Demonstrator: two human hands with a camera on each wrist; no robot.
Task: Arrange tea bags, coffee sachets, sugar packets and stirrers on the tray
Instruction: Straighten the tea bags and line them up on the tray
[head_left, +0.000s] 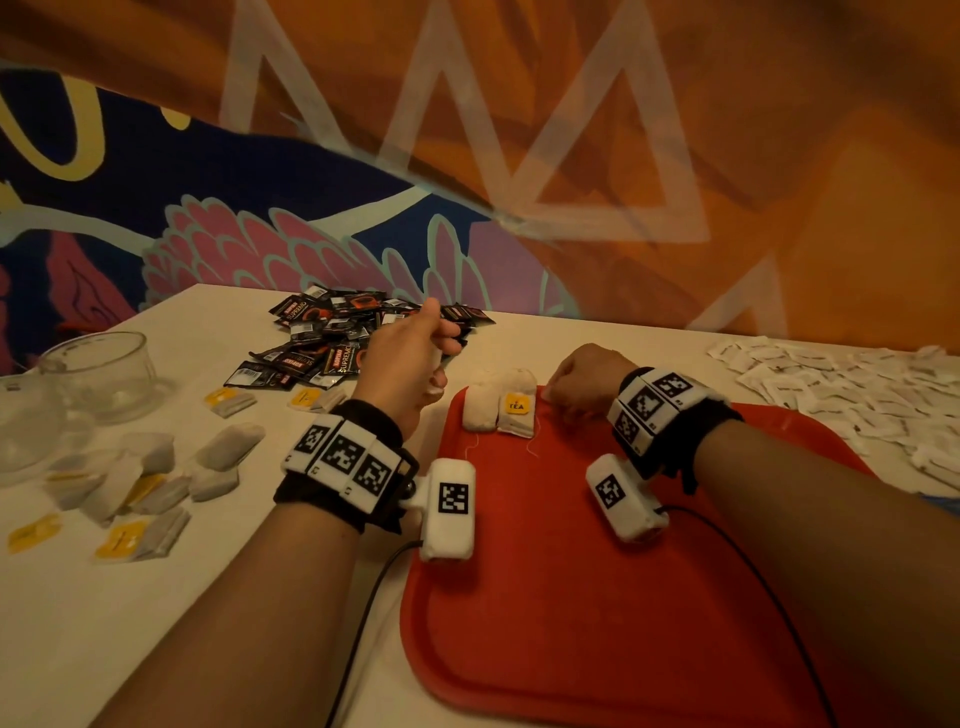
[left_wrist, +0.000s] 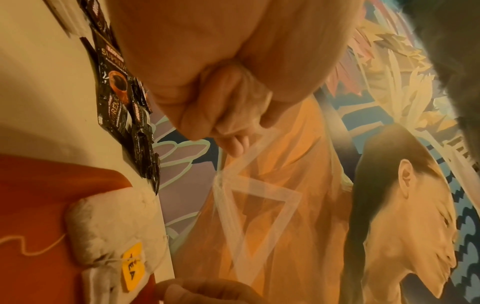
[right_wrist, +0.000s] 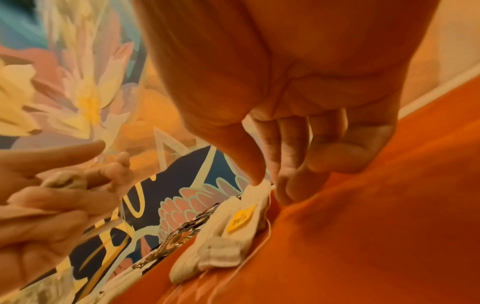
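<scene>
The left hand (head_left: 402, 364) is hovering above the worktop (head_left: 218, 597) between the heap of black coffee sachets (head_left: 343, 338) and the red tray (head_left: 597, 597), its fingers (right_wrist: 64, 199) curling around what looks like a pale tea bag (right_wrist: 66, 181) (the right wrist view is blurring it, so the exact hold is hard to make out). The right hand (head_left: 584, 384) is resting at the far edge of the tray, just right of two tea bags (head_left: 501, 408) that are lying side by side at the tray's far left corner, one of them showing a yellow tag (head_left: 517, 404) printed TEA. In the right wrist view its thumb (right_wrist: 246, 160) is reaching down to the top edge of the nearer tea bag while the other fingers are bending loosely toward the tray surface, not visibly closing around anything. Thin white strings (head_left: 535, 441) are trailing from the two bags across the red surface. More tea bags with yellow tags (head_left: 140, 488) are lying scattered on the worktop to the left of the tray, near two clear glass bowls (head_left: 98, 374). White sugar packets (head_left: 841, 395) are spreading across the worktop to the right of the tray, well apart from the coffee heap.
</scene>
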